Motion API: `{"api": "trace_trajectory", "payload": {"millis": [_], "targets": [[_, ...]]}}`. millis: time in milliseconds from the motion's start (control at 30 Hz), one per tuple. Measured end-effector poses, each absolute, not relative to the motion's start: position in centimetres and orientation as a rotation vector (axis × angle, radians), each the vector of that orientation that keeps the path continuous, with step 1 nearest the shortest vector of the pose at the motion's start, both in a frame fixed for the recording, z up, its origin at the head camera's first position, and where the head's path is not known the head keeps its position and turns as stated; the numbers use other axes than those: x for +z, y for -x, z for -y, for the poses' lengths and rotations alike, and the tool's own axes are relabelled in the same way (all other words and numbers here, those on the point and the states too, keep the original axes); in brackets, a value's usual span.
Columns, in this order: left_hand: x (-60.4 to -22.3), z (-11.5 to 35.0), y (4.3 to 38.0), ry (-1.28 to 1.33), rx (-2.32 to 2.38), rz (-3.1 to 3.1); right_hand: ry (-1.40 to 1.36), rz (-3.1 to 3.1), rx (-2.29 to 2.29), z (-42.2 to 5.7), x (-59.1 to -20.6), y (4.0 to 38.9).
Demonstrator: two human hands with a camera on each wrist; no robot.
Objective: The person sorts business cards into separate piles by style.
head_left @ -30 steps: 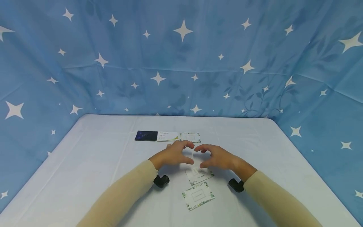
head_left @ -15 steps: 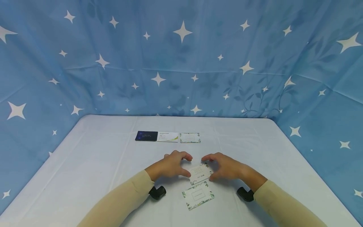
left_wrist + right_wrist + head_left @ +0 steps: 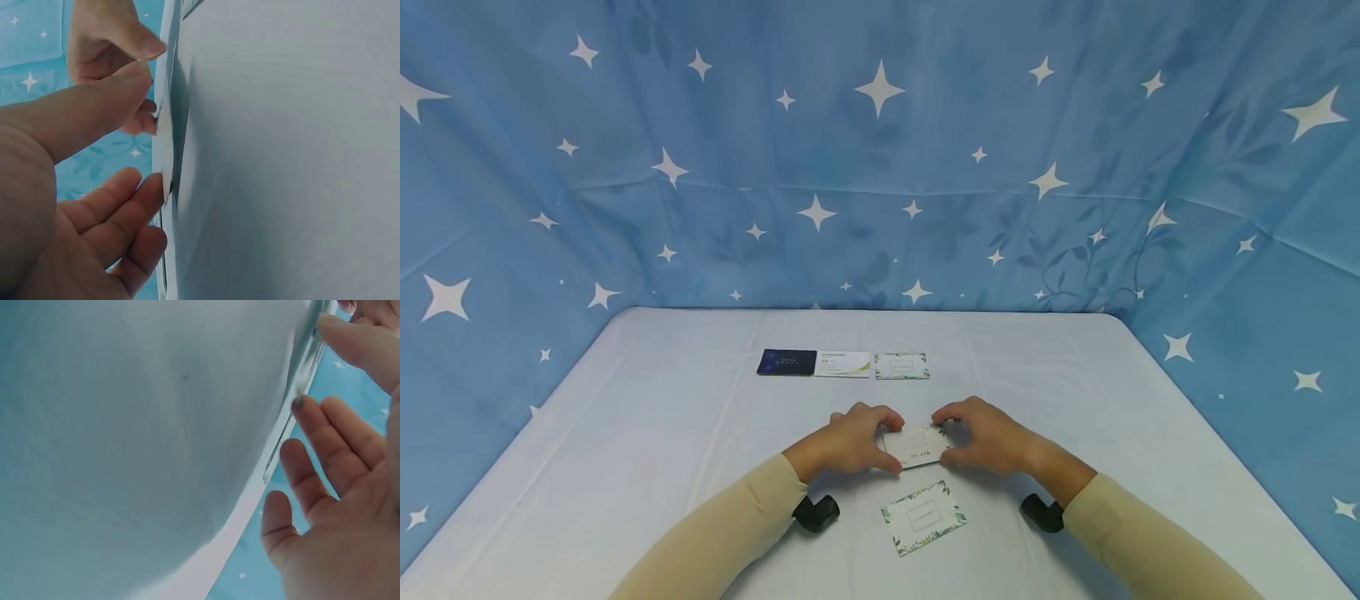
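Note:
A white business card (image 3: pixel 916 446) with printed text and leafy corners lies between my two hands, its long side nearly level. My left hand (image 3: pixel 853 437) grips its left end, thumb on the near edge and fingers on the far edge. At the other end my right hand (image 3: pixel 988 435) holds it the same way. Seen edge-on in the left wrist view, the card (image 3: pixel 165 147) casts a narrow shadow on the cloth. A second leaf-bordered card (image 3: pixel 923 517) lies tilted on the table, nearer to me.
Farther back on the white-covered table (image 3: pixel 647 433) is a row: a dark blue card (image 3: pixel 786 362), a white card with a green-yellow curve (image 3: pixel 842 364) and a leaf-bordered card (image 3: pixel 902 366). A blue starry curtain (image 3: pixel 880 167) hangs behind.
My hands first drew back toward the text card, then closed in on its ends. The card has turned from tilted to nearly level and shifted slightly away and left.

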State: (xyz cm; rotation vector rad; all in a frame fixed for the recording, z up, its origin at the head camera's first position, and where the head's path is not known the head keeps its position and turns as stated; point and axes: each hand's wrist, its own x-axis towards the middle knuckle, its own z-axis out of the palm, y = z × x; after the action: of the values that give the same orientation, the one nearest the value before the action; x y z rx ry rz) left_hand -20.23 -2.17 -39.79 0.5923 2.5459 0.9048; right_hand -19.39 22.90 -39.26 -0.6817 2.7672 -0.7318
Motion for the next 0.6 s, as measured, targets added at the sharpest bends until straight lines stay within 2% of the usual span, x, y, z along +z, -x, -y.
{"api": "trace_trajectory", "payload": {"millis": [367,600], "targets": [[-39.8,2.1,20.4,-0.583,0.91,-2.616,0.578,-2.804,-0.8,-22.7,-39.2,19.4],[-39.7,2.5,21.9,-0.549,0.976,-2.643,0.555,-2.872,-0.831,-22.4,-38.7,19.9]]}}
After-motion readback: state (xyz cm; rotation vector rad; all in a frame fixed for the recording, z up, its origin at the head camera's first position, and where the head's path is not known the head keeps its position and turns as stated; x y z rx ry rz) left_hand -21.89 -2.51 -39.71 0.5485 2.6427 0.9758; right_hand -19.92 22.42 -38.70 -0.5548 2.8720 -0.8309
